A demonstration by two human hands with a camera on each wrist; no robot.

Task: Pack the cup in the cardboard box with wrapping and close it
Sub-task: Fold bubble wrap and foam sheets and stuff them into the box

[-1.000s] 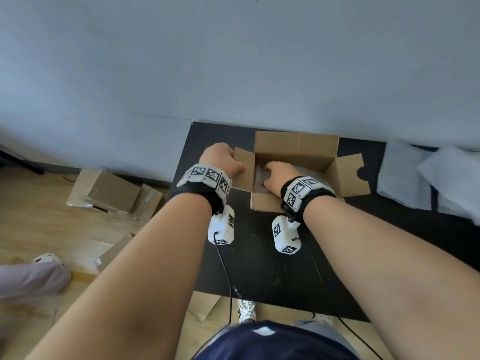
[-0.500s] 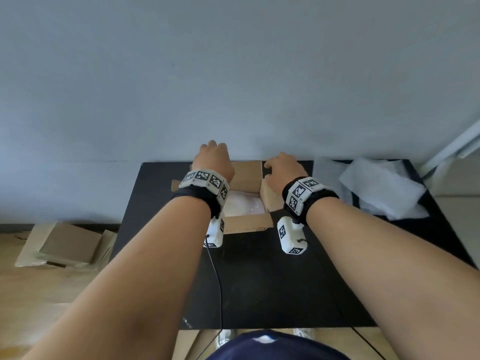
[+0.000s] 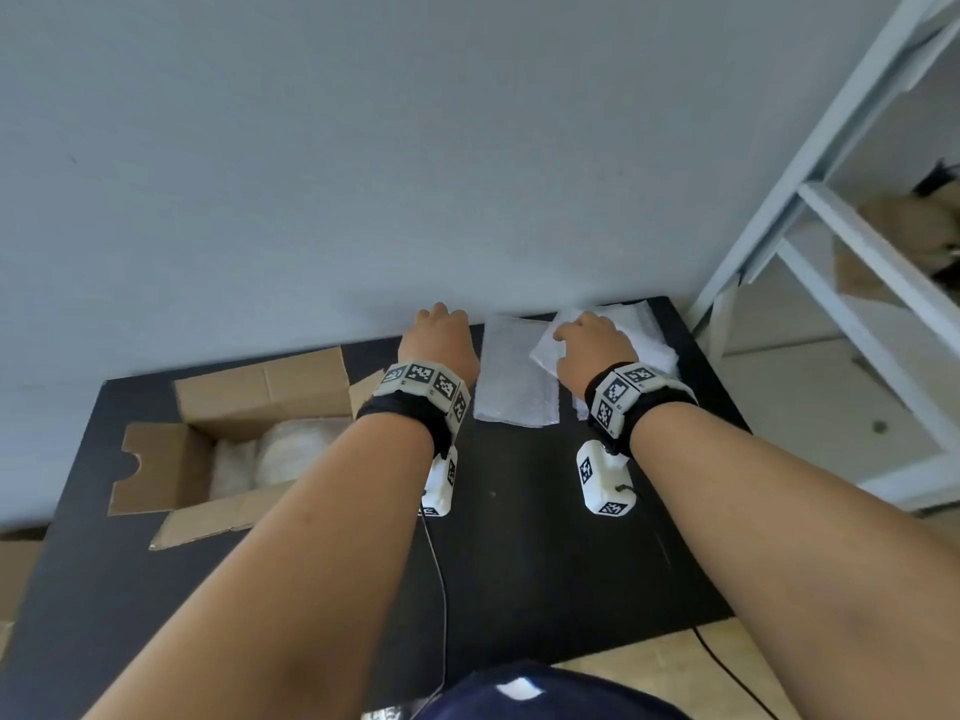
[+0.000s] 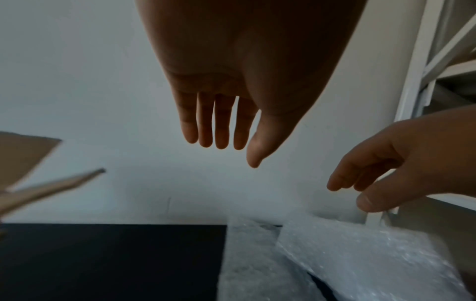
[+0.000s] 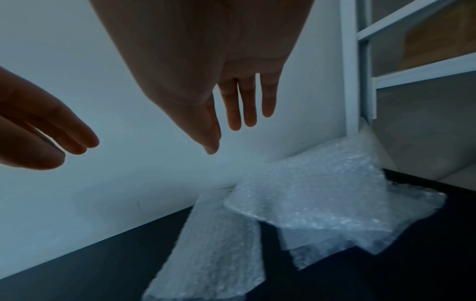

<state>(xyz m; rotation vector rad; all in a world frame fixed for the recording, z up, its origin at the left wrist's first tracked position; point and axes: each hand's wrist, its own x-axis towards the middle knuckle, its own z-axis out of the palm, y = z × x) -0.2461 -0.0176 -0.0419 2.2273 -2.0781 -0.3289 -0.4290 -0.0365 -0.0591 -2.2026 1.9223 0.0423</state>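
The cardboard box (image 3: 260,392) stands open at the left of the black table (image 3: 519,537), flaps spread, with a white bubble-wrapped bundle (image 3: 291,454) inside; the cup itself is hidden. Sheets of bubble wrap (image 3: 517,379) (image 5: 309,203) (image 4: 347,258) lie at the table's back right, against the wall. My left hand (image 3: 441,340) (image 4: 219,126) hovers just left of the sheets with straight fingers and holds nothing. My right hand (image 3: 587,343) (image 5: 239,114) is above the upper sheet, fingers extended, empty.
A white shelf frame (image 3: 852,210) rises at the right of the table, with cardboard on its shelves. Flattened cardboard (image 3: 15,563) lies on the floor at the left. Cables (image 3: 441,589) trail from the wrist cameras across the table's front.
Both hands have left the box and moved right to the bubble wrap sheets. My view has swung right, so the box now sits at the left.
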